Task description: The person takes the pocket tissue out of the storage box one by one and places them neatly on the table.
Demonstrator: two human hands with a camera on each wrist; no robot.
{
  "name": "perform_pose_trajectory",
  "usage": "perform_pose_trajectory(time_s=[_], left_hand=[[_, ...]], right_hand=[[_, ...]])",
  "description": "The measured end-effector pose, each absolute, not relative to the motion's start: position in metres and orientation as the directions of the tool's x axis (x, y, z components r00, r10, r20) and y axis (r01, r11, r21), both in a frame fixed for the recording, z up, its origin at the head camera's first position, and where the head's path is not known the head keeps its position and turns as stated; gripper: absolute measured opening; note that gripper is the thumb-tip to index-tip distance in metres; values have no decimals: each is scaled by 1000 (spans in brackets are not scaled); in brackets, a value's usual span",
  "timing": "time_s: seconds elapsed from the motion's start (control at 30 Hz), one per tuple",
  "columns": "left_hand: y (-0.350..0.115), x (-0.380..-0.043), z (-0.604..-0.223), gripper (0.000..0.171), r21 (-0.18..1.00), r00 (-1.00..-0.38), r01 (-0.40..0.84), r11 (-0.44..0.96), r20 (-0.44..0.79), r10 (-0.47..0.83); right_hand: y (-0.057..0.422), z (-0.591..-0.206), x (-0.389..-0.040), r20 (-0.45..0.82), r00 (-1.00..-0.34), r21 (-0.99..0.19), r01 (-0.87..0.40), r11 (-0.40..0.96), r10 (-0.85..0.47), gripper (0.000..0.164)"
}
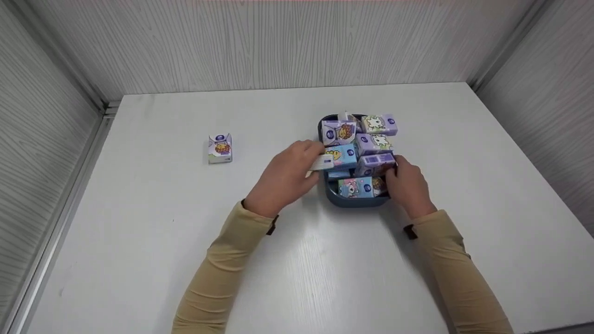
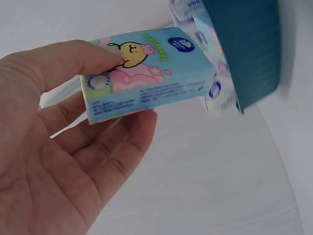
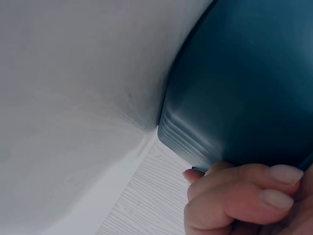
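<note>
My left hand (image 1: 290, 174) pinches a blue tissue pack (image 2: 171, 68) between thumb and fingers, at the left side of a dark teal plastic bin (image 1: 355, 202). The pack shows a yellow chick and pink print in the left wrist view; its far end points toward the bin. My right hand (image 1: 410, 185) grips the bin's right rim near the front corner, thumb on the inner side and fingers curled outside against the wall (image 3: 234, 98). Several purple and blue tissue packs fill the bin, among them a purple pack (image 1: 373, 164) beside the right thumb and a blue-pink pack (image 1: 355, 188) in front.
One more tissue pack (image 1: 220, 149), white and purple, lies alone on the white table (image 1: 139, 222), left of the bin. A purple pack (image 1: 379, 124) sticks out over the bin's back right rim. Grey wood-grain panels (image 1: 297, 46) enclose the table at the back and sides.
</note>
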State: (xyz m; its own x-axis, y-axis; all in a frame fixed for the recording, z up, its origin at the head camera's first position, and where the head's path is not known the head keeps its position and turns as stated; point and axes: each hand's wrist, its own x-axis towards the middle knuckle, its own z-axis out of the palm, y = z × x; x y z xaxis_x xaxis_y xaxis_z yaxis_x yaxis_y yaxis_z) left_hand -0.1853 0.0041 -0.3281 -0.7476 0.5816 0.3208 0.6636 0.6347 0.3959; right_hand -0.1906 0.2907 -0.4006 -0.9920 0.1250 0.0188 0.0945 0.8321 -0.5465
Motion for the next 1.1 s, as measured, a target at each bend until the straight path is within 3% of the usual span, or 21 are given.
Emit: perform_pose_trajectory(time_s=[0.17,0.47,0.7,0.9,1.1], left_hand=[[-21,-193,-337,35,411,-829,559,720,264,493],[-35,-216,-371,43,202,-911,400,894,194,364],[-35,-229,-386,38,108,-904,393,913,225,363],[-39,-237,-391,39,28,-912,395,918,134,388],[-44,-238,-389,27,67,-913,407,911,58,403]], right_hand=[[291,-399,-191,4,-992,-541,105,834,128,48],[292,-400,-191,31,-993,-523,85,848,118,47],[290,-401,-191,23,-993,-533,88,841,118,47],[291,-402,-192,25,-993,-536,84,840,115,49],[291,-402,-193,17,-993,-540,89,837,116,48]])
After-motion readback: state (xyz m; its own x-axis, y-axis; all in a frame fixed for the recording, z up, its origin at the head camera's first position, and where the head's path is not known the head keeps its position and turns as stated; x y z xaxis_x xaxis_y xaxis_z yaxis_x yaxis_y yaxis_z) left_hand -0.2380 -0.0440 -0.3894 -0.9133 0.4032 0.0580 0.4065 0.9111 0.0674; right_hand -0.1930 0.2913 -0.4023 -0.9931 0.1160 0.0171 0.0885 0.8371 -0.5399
